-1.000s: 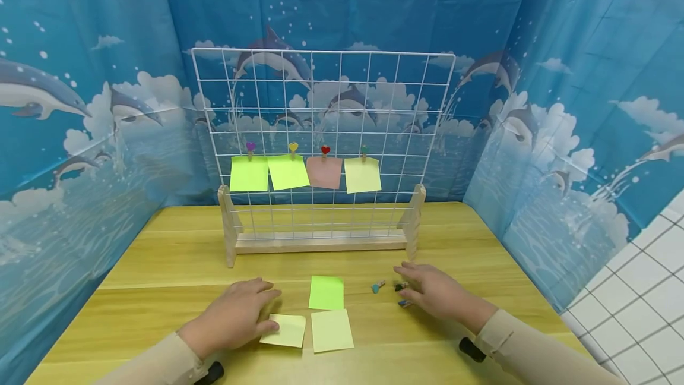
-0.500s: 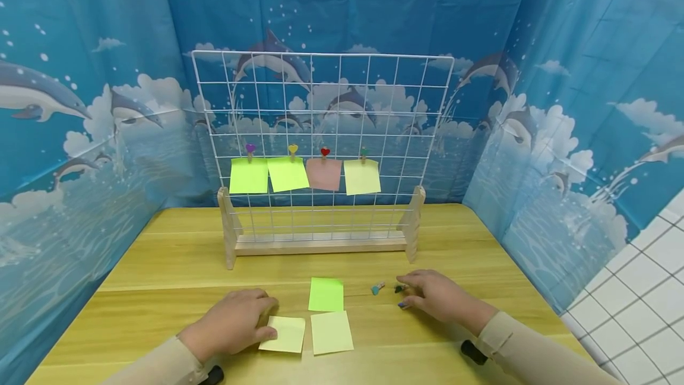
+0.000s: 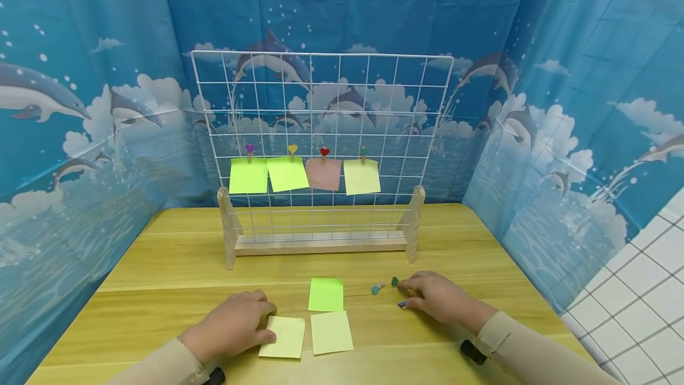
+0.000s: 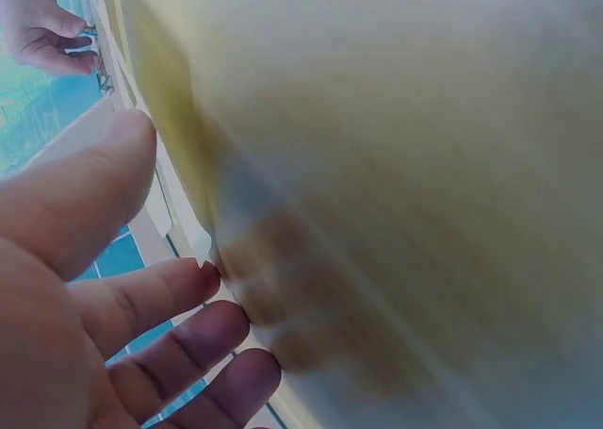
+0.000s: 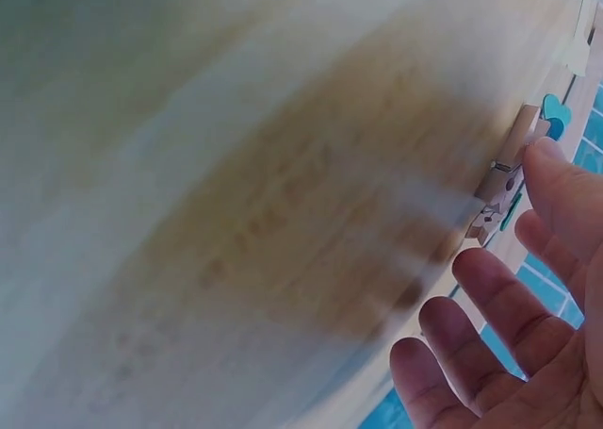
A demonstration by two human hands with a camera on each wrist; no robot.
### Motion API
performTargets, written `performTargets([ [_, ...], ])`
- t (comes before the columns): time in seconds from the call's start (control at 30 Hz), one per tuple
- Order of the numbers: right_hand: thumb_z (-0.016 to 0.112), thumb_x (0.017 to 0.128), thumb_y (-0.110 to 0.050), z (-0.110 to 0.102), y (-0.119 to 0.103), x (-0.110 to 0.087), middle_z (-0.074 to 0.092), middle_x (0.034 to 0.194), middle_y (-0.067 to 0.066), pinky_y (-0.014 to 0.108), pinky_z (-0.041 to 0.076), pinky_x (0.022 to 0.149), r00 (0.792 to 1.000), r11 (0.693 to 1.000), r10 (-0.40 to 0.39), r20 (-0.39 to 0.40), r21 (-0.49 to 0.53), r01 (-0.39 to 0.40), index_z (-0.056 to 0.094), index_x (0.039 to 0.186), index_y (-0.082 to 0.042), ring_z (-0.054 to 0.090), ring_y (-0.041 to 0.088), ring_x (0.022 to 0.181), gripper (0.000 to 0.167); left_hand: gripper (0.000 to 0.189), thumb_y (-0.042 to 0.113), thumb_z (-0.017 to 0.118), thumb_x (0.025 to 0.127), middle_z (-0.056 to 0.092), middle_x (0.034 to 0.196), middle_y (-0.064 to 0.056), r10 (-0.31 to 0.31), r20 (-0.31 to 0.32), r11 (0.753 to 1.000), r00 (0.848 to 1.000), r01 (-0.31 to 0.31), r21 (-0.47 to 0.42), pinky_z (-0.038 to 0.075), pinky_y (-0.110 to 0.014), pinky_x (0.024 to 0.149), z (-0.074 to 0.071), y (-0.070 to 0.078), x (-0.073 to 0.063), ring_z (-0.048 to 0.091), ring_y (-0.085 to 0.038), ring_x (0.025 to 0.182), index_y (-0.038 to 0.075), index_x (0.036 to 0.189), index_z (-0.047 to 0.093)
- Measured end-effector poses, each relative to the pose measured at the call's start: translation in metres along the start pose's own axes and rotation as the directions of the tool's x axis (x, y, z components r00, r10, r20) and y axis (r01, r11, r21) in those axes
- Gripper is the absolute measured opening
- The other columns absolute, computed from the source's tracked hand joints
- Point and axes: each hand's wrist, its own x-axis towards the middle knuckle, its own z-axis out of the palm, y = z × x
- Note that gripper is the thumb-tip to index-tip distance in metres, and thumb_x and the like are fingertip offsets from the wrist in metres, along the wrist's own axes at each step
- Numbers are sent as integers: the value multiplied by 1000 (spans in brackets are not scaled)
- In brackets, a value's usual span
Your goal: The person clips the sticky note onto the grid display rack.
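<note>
In the head view my left hand point(image 3: 230, 325) lies at the left side of a pale yellow sticky note point(image 3: 287, 338), its thumb on the note's edge. The left wrist view shows its fingers point(image 4: 179, 349) loosely bent and apart from the thumb. My right hand point(image 3: 440, 297) rests on the table by two small wooden clips. Its fingertips touch the one with a green heart point(image 3: 395, 281), and its thumb is at the one with a blue heart point(image 3: 402, 304). A teal-heart clip point(image 3: 376, 289) lies to their left. The hand partly hides both nearer clips.
A bright green note point(image 3: 326, 294) and another pale yellow note point(image 3: 332, 333) lie mid-table. Behind them, a white wire grid point(image 3: 336, 113) stands on a wooden base point(image 3: 320, 245). Several notes hang on it from heart clips, including a pink note point(image 3: 323, 174).
The green-heart clip has turned and shifted slightly away from me under the right fingertips. The right hand has lowered a little. The note under my left thumb has turned slightly straighter.
</note>
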Motion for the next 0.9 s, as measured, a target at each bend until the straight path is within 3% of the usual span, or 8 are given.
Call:
performTargets([
  [0.1, 76, 97, -34, 0, 1, 0, 73, 121, 2, 51, 57, 97, 1000, 1000, -22, -7, -14, 22, 74, 132, -14, 69, 28, 112, 40, 54, 52, 81, 88, 67, 105, 4, 8, -12, 1000, 1000, -8, 5, 57, -44, 87, 1, 1, 0, 64, -15, 96, 10, 122, 76],
  [0.2, 77, 96, -32, -1, 1, 0, 71, 113, -3, 41, 58, 88, 999, 999, -47, -16, -22, 47, 78, 126, -17, 67, 18, 101, 33, 51, 50, 83, 87, 66, 101, 6, 12, -19, 1000, 1000, -12, 12, 57, -42, 85, 1, 2, 0, 64, -13, 93, 12, 120, 76],
  [0.37, 78, 95, -26, -1, 3, -1, 65, 96, -11, 25, 48, 71, 996, 996, -87, -33, 0, 87, 83, 111, -21, 51, 1, 83, 17, 47, 45, 86, 85, 66, 99, 7, 12, -21, 1000, 1000, -12, -1, 56, -40, 83, 0, 3, 1, 61, -8, 88, 12, 117, 76],
  [0.47, 77, 95, -25, 0, 4, 0, 63, 91, -14, 23, 46, 69, 995, 995, -94, -22, 14, 95, 84, 106, -23, 47, -2, 79, 12, 44, 42, 87, 84, 66, 98, 8, 7, -15, 1000, 1000, -8, -23, 56, -38, 81, -1, 3, 1, 59, -5, 86, 13, 115, 76],
  [0.63, 77, 96, -23, 2, 5, 0, 64, 90, -17, 26, 53, 73, 997, 997, -81, 4, 11, 81, 85, 101, -24, 55, -3, 80, 9, 40, 39, 87, 85, 66, 98, 8, -2, -8, 999, 1000, 2, -51, 56, -37, 79, -1, 3, 2, 58, -3, 83, 13, 112, 76],
  [0.9, 80, 93, -22, 1, 3, 1, 65, 88, -16, 25, 55, 73, 999, 998, -46, 5, 44, 46, 85, 95, -23, 58, -2, 79, 5, 32, 32, 87, 86, 60, 85, 13, -34, 30, 987, 999, 38, -154, 50, -29, 68, 2, -1, 7, 50, -1, 74, 11, 108, 74],
])
